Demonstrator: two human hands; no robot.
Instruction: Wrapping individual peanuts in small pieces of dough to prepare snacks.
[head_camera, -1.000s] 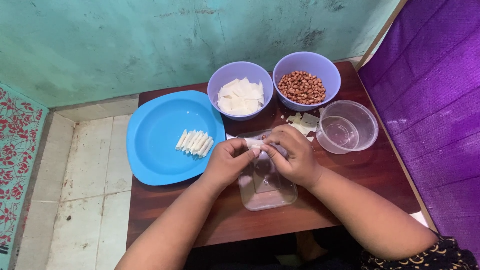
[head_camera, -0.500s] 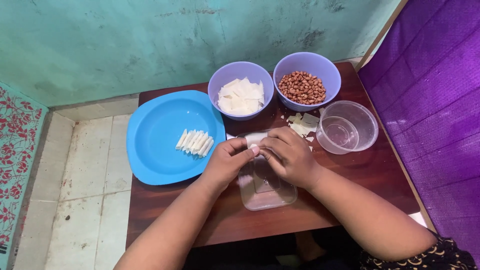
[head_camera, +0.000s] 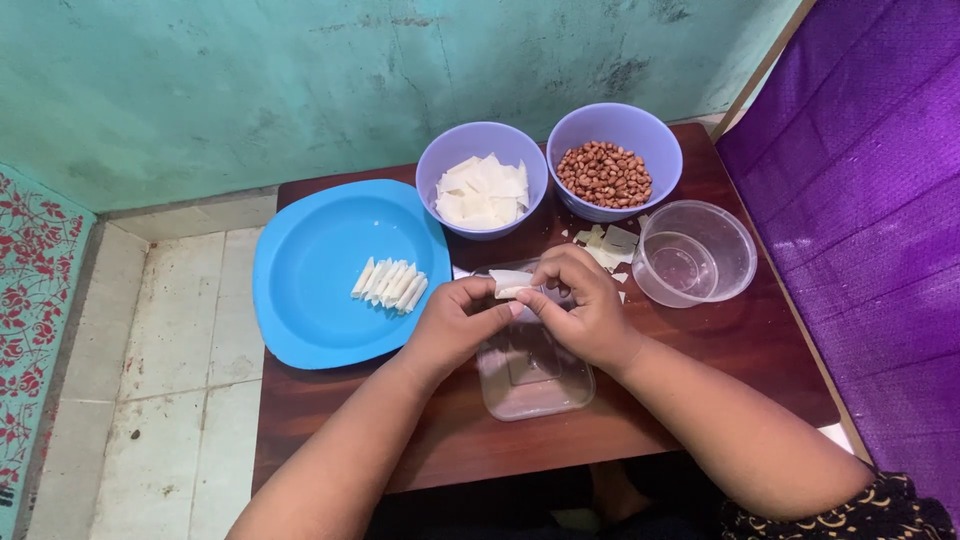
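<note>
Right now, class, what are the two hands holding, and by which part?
Both the left hand and right hand pinch a small white wrapper by its near edge, fingertips meeting over the clear lid.

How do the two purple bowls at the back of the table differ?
The left purple bowl holds flat white sheets cut into pieces; the right purple bowl holds small reddish-brown peanuts. The right purple bowl sits slightly farther back, near the clear round container; the left purple bowl sits beside the blue plate. Both look alike in colour, shape and size.
</note>
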